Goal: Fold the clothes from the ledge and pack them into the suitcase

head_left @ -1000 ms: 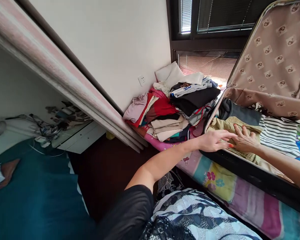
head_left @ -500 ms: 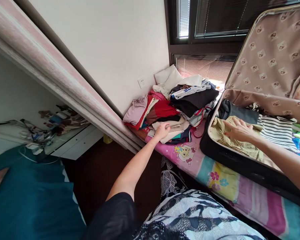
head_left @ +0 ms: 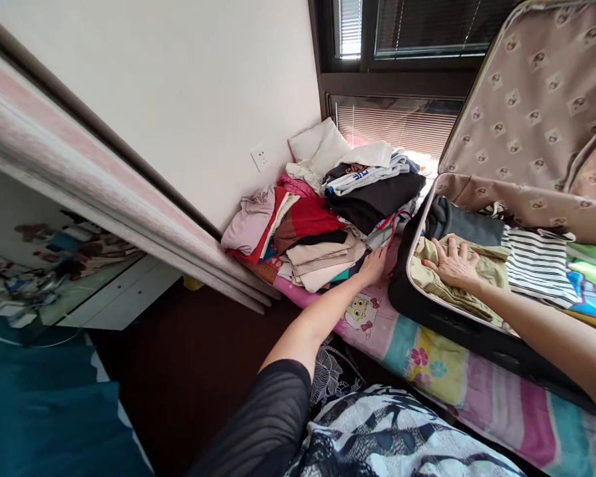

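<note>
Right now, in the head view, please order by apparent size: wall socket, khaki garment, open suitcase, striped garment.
1. Open suitcase
2. Khaki garment and striped garment: too alike to rank
3. Wall socket

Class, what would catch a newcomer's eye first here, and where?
Most striking is the open suitcase at the right, its patterned lid raised. Inside it, the right hand lies spread on a khaki garment. Left of it lies a clothes heap, the left hand at its near edge.

The suitcase (head_left: pixel 451 322) runs past the right edge. In it, your right grip (head_left: pixel 455 266) hides part of the khaki garment (head_left: pixel 493 265); left of it, what your left grip (head_left: pixel 372 267) holds is unclear; far left of it, clutter (head_left: pixel 77 233) is indistinct.
</note>
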Available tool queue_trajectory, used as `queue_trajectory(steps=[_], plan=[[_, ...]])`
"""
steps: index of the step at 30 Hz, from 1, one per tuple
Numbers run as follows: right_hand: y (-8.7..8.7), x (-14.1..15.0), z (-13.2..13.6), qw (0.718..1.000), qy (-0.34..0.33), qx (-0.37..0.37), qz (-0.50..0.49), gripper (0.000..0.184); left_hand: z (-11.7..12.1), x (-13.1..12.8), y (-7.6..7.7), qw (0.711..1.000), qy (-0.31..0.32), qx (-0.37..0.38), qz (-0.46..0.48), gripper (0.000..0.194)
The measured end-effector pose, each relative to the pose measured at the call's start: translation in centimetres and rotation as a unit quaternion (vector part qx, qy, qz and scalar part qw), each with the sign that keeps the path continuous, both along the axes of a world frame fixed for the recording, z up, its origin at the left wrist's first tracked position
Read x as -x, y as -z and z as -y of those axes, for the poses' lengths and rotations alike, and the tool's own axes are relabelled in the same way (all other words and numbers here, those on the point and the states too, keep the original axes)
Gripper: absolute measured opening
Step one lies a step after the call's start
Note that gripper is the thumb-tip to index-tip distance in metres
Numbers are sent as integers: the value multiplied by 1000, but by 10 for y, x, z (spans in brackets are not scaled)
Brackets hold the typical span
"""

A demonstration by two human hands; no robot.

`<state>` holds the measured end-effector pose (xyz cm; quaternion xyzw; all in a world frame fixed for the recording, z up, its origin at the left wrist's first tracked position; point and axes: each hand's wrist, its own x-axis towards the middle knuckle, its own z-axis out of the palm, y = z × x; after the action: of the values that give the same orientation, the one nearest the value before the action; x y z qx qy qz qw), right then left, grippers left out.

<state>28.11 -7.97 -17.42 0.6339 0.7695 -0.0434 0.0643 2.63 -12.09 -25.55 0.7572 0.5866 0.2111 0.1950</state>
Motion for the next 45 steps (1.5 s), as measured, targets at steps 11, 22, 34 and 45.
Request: queue_trajectory(steps=[11, 22, 34, 45], plan=[[13, -5, -5, 1000, -13, -27, 2, 87, -4, -18, 6, 985, -53, 55, -153, 85], [17, -4, -6, 999, -17, -35, 17, 86, -52, -29, -7, 972, -95, 151, -152, 118], [22, -5, -7, 999, -20, -46, 12, 85, -61, 39, -110, 993, 86, 61, -49, 31], [27, -3, -6, 998, -17, -52, 24, 84, -207, 180, -208, 975, -187, -115, -19, 70]])
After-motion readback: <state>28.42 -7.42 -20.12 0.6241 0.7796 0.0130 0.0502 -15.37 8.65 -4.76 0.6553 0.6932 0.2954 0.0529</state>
